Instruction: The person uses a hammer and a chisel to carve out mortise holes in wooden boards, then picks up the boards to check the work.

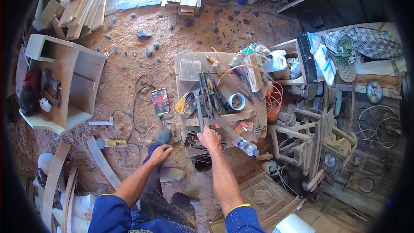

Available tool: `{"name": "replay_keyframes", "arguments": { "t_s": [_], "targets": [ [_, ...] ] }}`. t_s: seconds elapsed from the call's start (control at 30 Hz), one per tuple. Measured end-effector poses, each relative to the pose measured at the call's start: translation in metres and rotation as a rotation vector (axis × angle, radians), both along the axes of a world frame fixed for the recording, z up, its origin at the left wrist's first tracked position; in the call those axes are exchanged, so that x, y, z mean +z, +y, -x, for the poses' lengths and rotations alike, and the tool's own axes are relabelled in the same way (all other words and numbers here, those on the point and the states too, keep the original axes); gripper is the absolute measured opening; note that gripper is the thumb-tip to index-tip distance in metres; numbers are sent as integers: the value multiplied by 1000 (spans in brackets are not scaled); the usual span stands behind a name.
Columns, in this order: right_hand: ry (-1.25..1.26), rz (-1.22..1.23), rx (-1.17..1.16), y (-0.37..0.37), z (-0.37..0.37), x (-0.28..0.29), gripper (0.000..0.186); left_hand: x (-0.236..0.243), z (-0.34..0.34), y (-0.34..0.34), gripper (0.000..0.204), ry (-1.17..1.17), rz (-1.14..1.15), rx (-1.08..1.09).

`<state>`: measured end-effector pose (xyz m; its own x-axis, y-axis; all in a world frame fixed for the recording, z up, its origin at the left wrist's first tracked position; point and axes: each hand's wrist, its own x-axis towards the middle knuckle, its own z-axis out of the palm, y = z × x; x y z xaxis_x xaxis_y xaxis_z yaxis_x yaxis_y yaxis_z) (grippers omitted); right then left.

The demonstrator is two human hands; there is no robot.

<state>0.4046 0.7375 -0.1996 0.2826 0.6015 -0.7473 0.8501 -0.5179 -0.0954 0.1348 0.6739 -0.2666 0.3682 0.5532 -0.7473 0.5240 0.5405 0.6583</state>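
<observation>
My right hand (209, 138) is at the near edge of a low wooden work table (183, 58), its fingers closed around the lower end of a grey metal bar (199, 114) that points away from me across the tabletop. Beside the bar lie dark long-handled pliers (210, 95), a yellow-handled trowel-like tool (185, 103) and a roll of tape (236, 101). A clear plastic bottle (246, 146) lies on its side just right of that hand. My left hand (160, 153) rests flat on my left knee, holding nothing.
The ground is reddish dirt with stones and loose cables (144, 86). A wooden cabinet (64, 86) lies at left, planks (88, 4) at the back left. A white jug (276, 60), orange cord (274, 99) and wooden frames (310, 138) crowd the right.
</observation>
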Motion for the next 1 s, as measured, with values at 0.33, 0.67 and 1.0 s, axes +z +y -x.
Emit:
{"name": "replay_keyframes", "arguments": {
  "t_s": [0.33,0.67,1.0],
  "targets": [
    [-61,-694,-106,66,-135,-86,43,-15,-122,87,50,-263,231,212],
    [-227,-323,228,109,-111,-132,47,-24,-152,80,33,-569,751,644],
    [-2,-254,20,127,-116,-145,23,-39,-131,70,77,17,76,-92]
  ]
}}
